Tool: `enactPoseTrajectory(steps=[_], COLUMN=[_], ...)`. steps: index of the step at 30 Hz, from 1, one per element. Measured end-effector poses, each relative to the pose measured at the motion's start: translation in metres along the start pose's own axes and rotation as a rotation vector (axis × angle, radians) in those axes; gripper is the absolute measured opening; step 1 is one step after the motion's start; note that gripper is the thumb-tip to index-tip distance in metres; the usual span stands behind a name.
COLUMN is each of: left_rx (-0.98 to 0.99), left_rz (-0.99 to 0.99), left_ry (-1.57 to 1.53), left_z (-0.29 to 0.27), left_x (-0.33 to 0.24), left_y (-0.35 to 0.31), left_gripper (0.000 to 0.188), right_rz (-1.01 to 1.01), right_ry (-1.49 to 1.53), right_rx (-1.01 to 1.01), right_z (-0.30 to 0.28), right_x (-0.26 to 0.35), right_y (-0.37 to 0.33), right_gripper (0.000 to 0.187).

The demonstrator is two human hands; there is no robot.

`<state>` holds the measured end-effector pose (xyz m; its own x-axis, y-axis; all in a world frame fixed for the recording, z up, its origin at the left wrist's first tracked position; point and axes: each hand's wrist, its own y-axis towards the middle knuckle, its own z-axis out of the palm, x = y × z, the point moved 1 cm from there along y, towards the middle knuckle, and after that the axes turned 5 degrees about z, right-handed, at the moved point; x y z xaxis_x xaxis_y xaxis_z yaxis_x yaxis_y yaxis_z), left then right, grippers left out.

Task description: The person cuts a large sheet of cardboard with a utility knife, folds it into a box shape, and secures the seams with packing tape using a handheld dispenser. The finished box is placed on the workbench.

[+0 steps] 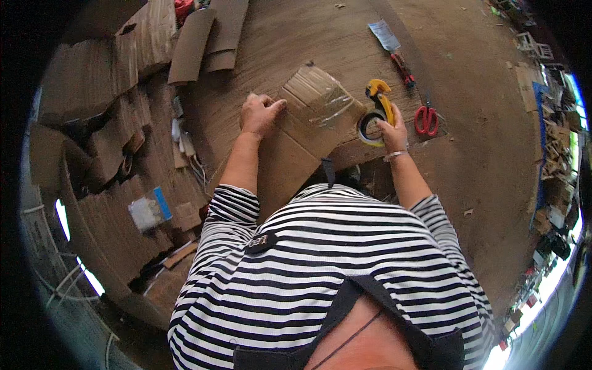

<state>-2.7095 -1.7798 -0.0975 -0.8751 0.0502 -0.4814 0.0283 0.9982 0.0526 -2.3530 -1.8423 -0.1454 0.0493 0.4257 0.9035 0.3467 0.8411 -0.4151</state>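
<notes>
In front of me lies a piece of brown cardboard (295,139), creased across its middle, with strips of shiny clear tape (333,110) over its far right part. My left hand (260,113) is closed on the cardboard's left edge, thumb on top and the fingers partly hidden. A yellow tape dispenser (383,105) with a roll of tape in it is in my right hand (393,131), whose fingers wrap its handle. The dispenser is at the cardboard's right corner; I cannot tell whether they touch.
Red-handled scissors (426,120) lie right of the dispenser. Beyond them is a tool with a red and black handle (403,69), beside a white printed label (385,35). Stacked cardboard sheets (80,80) fill the left side. More cardboard scraps (558,148) are piled at the far right.
</notes>
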Motion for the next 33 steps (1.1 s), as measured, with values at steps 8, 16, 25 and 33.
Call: enactPoseTrajectory(steps=[8, 16, 25, 33], left_rx=[0.017, 0.211, 0.358, 0.095], left_rz=[-0.108, -0.509, -0.764, -0.344], left_ry=[0.051, -1.078, -1.653, -0.974], left_z=[0.06, 0.041, 0.022, 0.02], left_x=[-0.025, -0.094, -0.118, -0.053], left_y=[-0.087, -0.104, -0.128, -0.039], left_gripper=[0.037, 0.028, 0.028, 0.014], right_rz=[-0.307, -0.745, -0.77, -0.689], right_ry=[-0.177, -0.399, -0.837, -1.08], right_rx=[0.165, 0.444, 0.641, 0.456], right_z=[-0.041, -0.059, -0.032, -0.025], right_x=[0.028, 0.049, 0.082, 0.127], right_y=[-0.005, -0.083, -0.112, -0.135], right_gripper=[0.07, 0.084, 0.09, 0.081])
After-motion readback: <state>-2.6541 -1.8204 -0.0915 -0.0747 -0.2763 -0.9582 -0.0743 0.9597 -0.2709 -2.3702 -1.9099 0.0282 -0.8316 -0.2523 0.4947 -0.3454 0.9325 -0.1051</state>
